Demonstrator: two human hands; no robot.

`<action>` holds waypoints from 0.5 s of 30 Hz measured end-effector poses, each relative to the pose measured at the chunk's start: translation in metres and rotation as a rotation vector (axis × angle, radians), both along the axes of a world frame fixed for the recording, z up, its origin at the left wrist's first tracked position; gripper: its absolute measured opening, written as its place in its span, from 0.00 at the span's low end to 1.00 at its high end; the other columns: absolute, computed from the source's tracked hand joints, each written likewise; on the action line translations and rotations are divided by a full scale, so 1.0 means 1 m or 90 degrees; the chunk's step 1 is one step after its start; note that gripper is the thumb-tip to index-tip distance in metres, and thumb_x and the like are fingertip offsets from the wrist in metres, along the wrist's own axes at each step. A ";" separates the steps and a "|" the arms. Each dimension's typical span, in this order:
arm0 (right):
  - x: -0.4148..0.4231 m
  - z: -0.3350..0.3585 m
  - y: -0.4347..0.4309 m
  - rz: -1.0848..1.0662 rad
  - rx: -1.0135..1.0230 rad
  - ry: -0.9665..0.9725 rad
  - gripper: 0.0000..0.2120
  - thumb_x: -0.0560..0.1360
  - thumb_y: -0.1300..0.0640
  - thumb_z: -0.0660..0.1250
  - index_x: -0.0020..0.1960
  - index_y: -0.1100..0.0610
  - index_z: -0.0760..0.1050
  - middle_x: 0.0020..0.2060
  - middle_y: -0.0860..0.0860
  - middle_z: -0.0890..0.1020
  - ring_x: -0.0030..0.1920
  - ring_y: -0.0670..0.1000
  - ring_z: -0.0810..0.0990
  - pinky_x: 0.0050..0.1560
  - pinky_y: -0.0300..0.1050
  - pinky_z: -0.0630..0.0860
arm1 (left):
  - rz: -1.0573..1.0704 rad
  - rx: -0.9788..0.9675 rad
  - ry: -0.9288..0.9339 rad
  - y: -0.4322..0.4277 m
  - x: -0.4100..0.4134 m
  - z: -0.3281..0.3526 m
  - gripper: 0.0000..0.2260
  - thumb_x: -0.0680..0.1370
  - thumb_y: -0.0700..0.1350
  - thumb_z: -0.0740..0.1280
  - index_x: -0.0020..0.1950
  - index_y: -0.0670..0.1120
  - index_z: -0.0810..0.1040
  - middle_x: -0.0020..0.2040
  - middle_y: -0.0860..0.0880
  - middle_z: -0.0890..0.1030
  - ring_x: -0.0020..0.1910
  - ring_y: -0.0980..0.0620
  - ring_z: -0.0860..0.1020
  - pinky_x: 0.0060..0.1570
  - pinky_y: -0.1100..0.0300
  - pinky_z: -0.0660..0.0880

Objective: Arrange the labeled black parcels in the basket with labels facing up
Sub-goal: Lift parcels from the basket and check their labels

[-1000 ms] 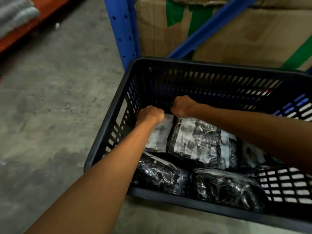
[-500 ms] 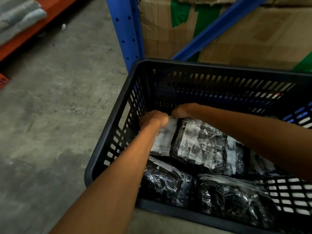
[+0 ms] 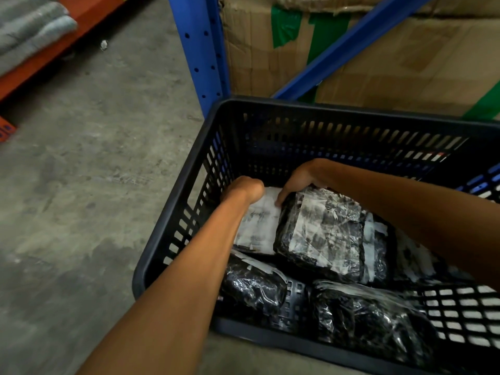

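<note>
Reaching into a black slotted basket [image 3: 173, 239] that stands on a concrete floor [image 3: 89, 185], both bare forearms extend toward its far left corner. The left hand [image 3: 242, 189] is curled over the far end of a parcel lying flat against the left wall, its white label [image 3: 258, 226] facing up; the fingers are hidden behind the knuckles, so whether they grip the parcel cannot be told. The right hand [image 3: 300, 182] rests on the far left corner of the central parcel [image 3: 330, 234], fingers bent over its edge and thumb pressing against the side; this parcel also shows a crinkled white label on top and lies slightly tilted over its neighbours. Two further parcels occupy the near side: the near-left parcel [image 3: 254, 288] and the near-right parcel [image 3: 362, 318], both showing mostly glossy black wrap. Another labelled parcel [image 3: 416, 255] is partly hidden under the right forearm. Behind the basket stand a blue rack post [image 3: 203, 50] and taped cardboard boxes [image 3: 392, 63].
</note>
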State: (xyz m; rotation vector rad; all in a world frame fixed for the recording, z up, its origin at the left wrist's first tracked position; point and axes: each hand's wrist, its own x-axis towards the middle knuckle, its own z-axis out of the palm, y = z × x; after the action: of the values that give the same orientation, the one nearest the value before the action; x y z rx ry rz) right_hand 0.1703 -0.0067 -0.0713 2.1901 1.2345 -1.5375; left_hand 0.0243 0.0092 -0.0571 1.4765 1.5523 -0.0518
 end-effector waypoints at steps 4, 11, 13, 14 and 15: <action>0.007 0.004 -0.005 -0.029 0.027 0.006 0.38 0.69 0.47 0.78 0.74 0.58 0.69 0.79 0.54 0.60 0.79 0.58 0.56 0.73 0.52 0.60 | 0.010 -0.022 -0.017 0.004 -0.004 0.003 0.19 0.79 0.39 0.56 0.70 0.37 0.70 0.65 0.37 0.75 0.62 0.39 0.76 0.62 0.49 0.76; 0.015 0.047 -0.007 -0.064 0.004 0.052 0.25 0.62 0.50 0.82 0.57 0.57 0.83 0.66 0.54 0.80 0.63 0.55 0.79 0.62 0.50 0.77 | 0.024 -0.047 -0.078 -0.006 -0.008 0.012 0.20 0.83 0.42 0.55 0.75 0.39 0.63 0.69 0.39 0.71 0.64 0.42 0.73 0.52 0.54 0.72; 0.010 0.054 -0.016 -0.068 0.067 0.037 0.34 0.62 0.48 0.81 0.65 0.55 0.78 0.73 0.52 0.71 0.73 0.56 0.67 0.74 0.55 0.64 | 0.016 -0.029 -0.085 -0.009 -0.010 0.014 0.21 0.83 0.43 0.56 0.75 0.39 0.63 0.72 0.39 0.70 0.68 0.41 0.70 0.57 0.55 0.70; 0.008 0.059 -0.022 -0.079 0.092 0.041 0.35 0.62 0.48 0.81 0.67 0.54 0.78 0.74 0.52 0.70 0.74 0.56 0.65 0.75 0.55 0.62 | 0.009 -0.028 -0.090 -0.011 -0.012 0.015 0.22 0.83 0.44 0.57 0.76 0.39 0.62 0.73 0.40 0.68 0.70 0.41 0.69 0.62 0.54 0.69; 0.010 0.064 -0.028 -0.088 0.116 0.047 0.33 0.62 0.48 0.81 0.65 0.55 0.79 0.73 0.53 0.72 0.73 0.57 0.67 0.74 0.55 0.64 | 0.003 -0.035 -0.097 -0.011 -0.015 0.015 0.24 0.82 0.46 0.58 0.77 0.39 0.59 0.75 0.40 0.66 0.72 0.42 0.67 0.67 0.54 0.67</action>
State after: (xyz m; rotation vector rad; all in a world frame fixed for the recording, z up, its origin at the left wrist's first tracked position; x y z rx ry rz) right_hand 0.1800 -0.0352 -0.0072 2.3995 1.3185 -1.6288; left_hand 0.0097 -0.0016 -0.0425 1.4008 1.4206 0.0205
